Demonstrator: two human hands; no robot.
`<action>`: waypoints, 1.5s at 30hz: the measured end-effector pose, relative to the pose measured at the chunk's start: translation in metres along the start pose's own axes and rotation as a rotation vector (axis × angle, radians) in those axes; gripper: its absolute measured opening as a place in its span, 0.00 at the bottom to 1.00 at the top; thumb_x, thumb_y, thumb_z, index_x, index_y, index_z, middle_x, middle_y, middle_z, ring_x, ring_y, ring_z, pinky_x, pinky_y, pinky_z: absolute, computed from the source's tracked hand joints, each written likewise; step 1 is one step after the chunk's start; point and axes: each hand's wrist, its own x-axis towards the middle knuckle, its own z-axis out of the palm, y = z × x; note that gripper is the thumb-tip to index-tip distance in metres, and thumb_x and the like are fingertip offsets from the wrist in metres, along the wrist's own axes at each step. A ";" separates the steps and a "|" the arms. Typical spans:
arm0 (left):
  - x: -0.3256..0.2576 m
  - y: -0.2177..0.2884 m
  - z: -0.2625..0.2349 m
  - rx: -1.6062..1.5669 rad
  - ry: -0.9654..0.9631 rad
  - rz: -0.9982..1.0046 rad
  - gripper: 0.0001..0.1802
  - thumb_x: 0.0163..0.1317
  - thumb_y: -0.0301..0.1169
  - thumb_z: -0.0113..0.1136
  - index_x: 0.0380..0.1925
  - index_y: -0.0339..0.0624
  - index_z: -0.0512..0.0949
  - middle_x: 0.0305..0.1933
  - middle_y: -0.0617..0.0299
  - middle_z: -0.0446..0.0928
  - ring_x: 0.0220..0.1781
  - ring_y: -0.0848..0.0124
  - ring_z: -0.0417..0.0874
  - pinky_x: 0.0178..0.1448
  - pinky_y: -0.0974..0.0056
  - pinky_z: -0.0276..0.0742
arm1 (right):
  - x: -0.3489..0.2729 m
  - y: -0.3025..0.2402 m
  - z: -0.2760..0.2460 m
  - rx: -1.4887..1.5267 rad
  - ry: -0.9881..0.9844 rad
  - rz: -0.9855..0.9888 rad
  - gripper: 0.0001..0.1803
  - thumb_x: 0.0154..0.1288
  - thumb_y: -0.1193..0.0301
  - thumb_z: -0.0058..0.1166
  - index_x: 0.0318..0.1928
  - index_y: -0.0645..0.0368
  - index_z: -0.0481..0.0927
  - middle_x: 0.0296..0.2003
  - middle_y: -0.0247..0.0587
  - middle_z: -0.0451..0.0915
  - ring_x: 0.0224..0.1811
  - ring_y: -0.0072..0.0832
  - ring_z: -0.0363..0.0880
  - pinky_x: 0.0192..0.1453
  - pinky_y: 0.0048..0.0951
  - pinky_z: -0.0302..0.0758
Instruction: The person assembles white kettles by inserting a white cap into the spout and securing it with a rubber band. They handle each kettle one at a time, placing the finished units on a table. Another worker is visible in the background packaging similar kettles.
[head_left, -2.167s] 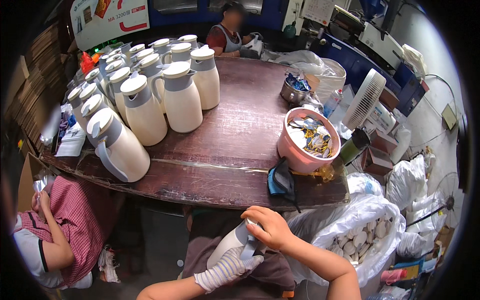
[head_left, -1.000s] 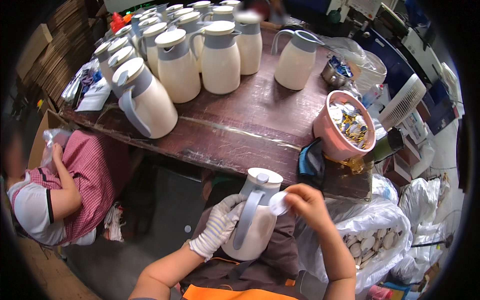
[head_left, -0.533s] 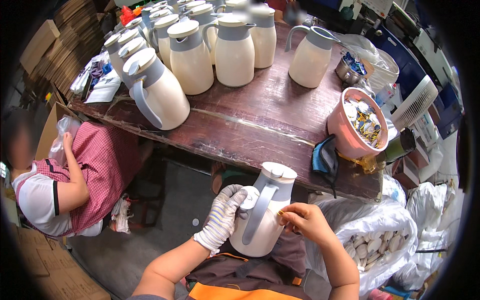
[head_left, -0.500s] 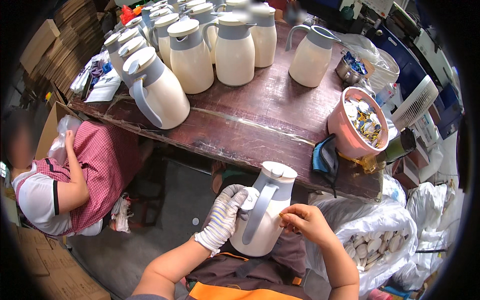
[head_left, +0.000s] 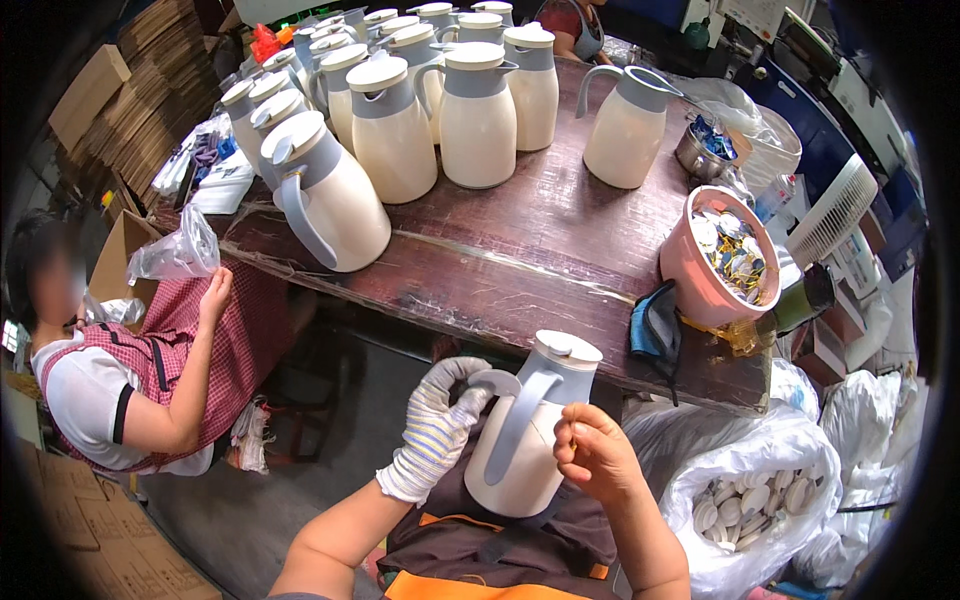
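Nearest, at five o'clock, a cream-bodied jug [head_left: 533, 472] with a grey handle and white lid rests in the person's lap, leaning slightly, against a dark brown apron [head_left: 580, 545] with orange edging. At the jug's nine o'clock, the striped-gloved left hand [head_left: 435, 430] pinches a pale round tag [head_left: 497, 381] between thumb and fingers, just beside the handle. At its three o'clock, the bare right hand [head_left: 598, 452] is loosely curled close to the body; I cannot tell whether its fingertips meet or have hold of anything.

At four o'clock, a white sack [head_left: 668, 508] holds pale discs [head_left: 752, 505]. At nine o'clock, a seated co-worker [head_left: 165, 405] in a red checked apron holds up a clear plastic bag [head_left: 187, 248].

Beyond lies the reddish-brown worktop [head_left: 560, 262]. Near three o'clock on it, a blue-and-black pouch [head_left: 655, 328] lies beside a pink bucket [head_left: 692, 268] filled with tags. Farther off, lidded jugs [head_left: 395, 150] crowd at eleven o'clock, and one open-topped jug [head_left: 625, 142] stands apart between one and two.
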 end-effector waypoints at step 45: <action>-0.006 0.033 -0.023 0.281 -0.132 -0.248 0.23 0.51 0.30 0.72 0.44 0.37 0.72 0.39 0.60 0.78 0.44 0.75 0.77 0.50 0.69 0.75 | -0.042 0.010 -0.009 -1.179 0.403 -0.478 0.11 0.52 0.72 0.66 0.26 0.61 0.75 0.25 0.36 0.74 0.34 0.26 0.72 0.40 0.26 0.68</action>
